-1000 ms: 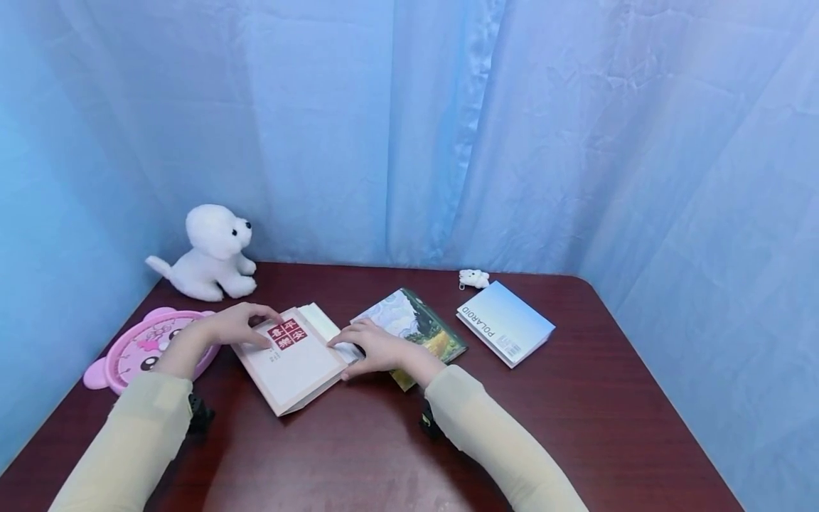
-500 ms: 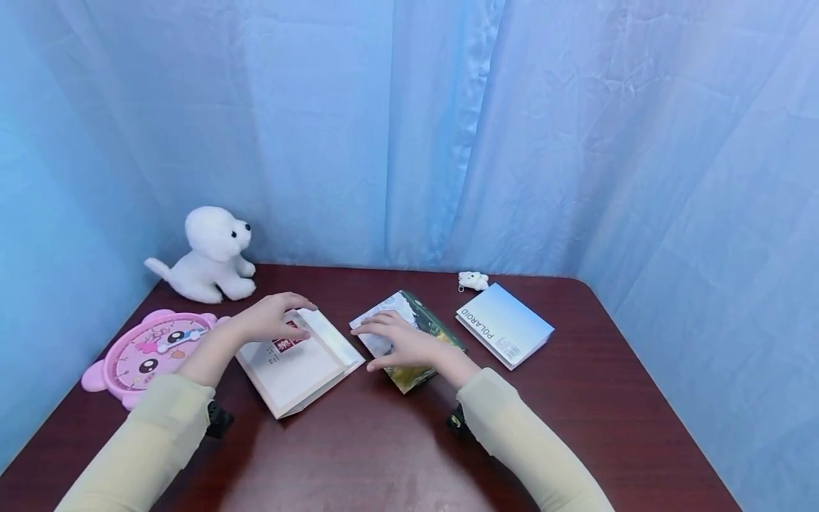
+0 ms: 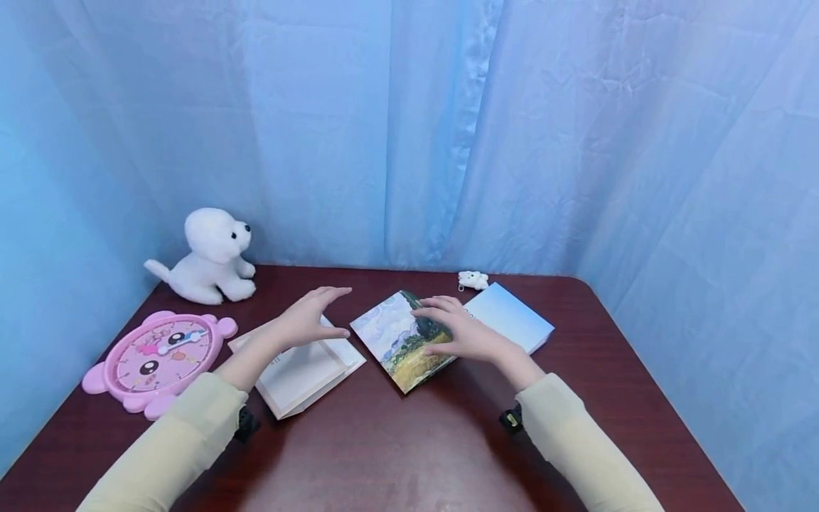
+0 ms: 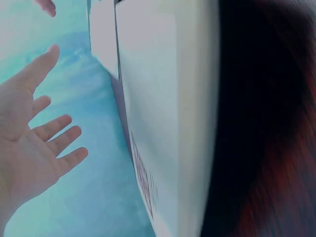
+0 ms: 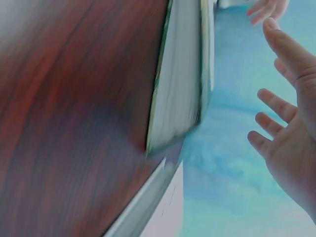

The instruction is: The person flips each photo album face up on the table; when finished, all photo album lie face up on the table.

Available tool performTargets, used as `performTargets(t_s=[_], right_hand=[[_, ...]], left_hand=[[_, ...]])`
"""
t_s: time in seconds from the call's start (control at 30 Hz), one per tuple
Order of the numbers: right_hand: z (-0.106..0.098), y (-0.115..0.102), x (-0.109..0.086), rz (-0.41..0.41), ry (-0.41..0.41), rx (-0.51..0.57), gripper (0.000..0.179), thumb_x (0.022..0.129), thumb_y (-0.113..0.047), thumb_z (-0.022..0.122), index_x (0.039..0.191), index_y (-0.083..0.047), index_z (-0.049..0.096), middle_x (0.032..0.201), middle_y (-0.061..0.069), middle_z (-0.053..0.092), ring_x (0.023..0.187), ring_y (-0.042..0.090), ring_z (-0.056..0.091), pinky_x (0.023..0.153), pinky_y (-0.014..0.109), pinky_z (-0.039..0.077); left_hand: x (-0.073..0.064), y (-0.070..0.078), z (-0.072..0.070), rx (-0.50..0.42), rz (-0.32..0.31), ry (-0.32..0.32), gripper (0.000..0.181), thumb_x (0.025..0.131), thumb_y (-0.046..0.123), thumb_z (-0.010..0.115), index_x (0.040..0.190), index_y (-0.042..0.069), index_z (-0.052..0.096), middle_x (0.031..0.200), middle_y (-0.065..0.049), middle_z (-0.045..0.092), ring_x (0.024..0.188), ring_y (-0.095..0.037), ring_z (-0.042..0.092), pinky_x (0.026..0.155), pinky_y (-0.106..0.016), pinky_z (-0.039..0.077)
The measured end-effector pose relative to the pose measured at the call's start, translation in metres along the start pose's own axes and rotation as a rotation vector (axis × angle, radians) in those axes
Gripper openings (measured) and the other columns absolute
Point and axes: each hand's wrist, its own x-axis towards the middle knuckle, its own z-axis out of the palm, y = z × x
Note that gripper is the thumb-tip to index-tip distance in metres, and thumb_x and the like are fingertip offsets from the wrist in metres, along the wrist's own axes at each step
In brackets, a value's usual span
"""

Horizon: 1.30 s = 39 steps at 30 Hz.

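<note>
My left hand (image 3: 303,320) hovers over the white book (image 3: 291,387), its fingers spread and nothing held. The hand hides the book's upper part in the head view; the left wrist view shows the same hand (image 4: 29,133) apart from the cover. Over the book with a landscape painting on its cover (image 3: 397,338) is my right hand (image 3: 470,338), fingers loosely extended. From the right wrist, that hand (image 5: 289,123) appears empty beside the painted book's page edges (image 5: 180,74). A blue-and-white Polaroid album (image 3: 515,320) lies just beyond it, partly covered by the hand.
A pink bear-shaped clock (image 3: 137,370) lies at the left of the dark red table (image 3: 397,455). Behind it sits a white plush dog (image 3: 211,256). A small white plush keychain (image 3: 473,280) lies near the back edge, beside the album. Blue curtains (image 3: 307,128) surround the table.
Both hands have let the white book go and moved right. The left has crossed above it, while the right has passed over the painted book. The books have stayed in place.
</note>
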Motion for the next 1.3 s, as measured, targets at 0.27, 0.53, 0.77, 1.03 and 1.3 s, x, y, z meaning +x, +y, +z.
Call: performTargets(t_s=[0.27, 0.53, 0.77, 1.03, 1.3], right_hand=[[-0.011, 0.034, -0.037, 0.105, 0.019, 0.007, 0.073, 0.080, -0.033, 0.076, 0.143, -0.022, 0.041, 0.149, 0.011, 0.034, 0.138, 0.030, 0.025, 0.105, 0.055, 0.032], [-0.006, 0.056, -0.052, 0.096, -0.010, -0.005, 0.077, 0.077, -0.032, 0.079, 0.143, -0.021, 0.041, 0.148, 0.012, 0.035, 0.138, 0.030, 0.026, 0.106, 0.053, 0.030], [-0.003, 0.066, -0.055, 0.096, -0.037, -0.017, 0.074, 0.077, -0.030, 0.079, 0.141, -0.014, 0.045, 0.147, 0.015, 0.037, 0.138, 0.034, 0.025, 0.107, 0.055, 0.029], [0.005, 0.072, -0.047, 0.083, -0.051, -0.057, 0.067, 0.081, -0.033, 0.074, 0.139, -0.015, 0.047, 0.145, 0.017, 0.038, 0.137, 0.034, 0.027, 0.106, 0.054, 0.030], [0.010, 0.080, -0.039, 0.116, -0.098, -0.073, 0.061, 0.084, -0.031, 0.072, 0.139, -0.016, 0.047, 0.144, 0.017, 0.040, 0.138, 0.033, 0.027, 0.107, 0.052, 0.031]], left_hand=[[0.021, 0.018, 0.017, -0.010, 0.016, -0.029, 0.081, 0.079, 0.032, 0.076, 0.146, 0.011, 0.036, 0.147, -0.017, 0.036, 0.135, -0.036, 0.032, 0.105, -0.054, 0.033], [0.051, 0.022, 0.034, -0.084, 0.016, -0.086, 0.083, 0.079, 0.032, 0.076, 0.147, 0.011, 0.033, 0.149, -0.015, 0.033, 0.138, -0.034, 0.028, 0.108, -0.052, 0.030], [0.073, 0.024, 0.048, -0.072, 0.007, -0.158, 0.086, 0.078, 0.030, 0.078, 0.147, 0.009, 0.031, 0.150, -0.015, 0.030, 0.139, -0.033, 0.025, 0.109, -0.050, 0.030], [0.092, 0.017, 0.058, -0.103, -0.063, -0.190, 0.087, 0.078, 0.030, 0.078, 0.148, 0.008, 0.031, 0.150, -0.014, 0.032, 0.139, -0.030, 0.028, 0.110, -0.046, 0.029], [0.102, 0.017, 0.065, -0.200, -0.062, -0.233, 0.083, 0.079, 0.025, 0.078, 0.147, 0.013, 0.032, 0.151, -0.010, 0.032, 0.139, -0.029, 0.028, 0.109, -0.047, 0.030]])
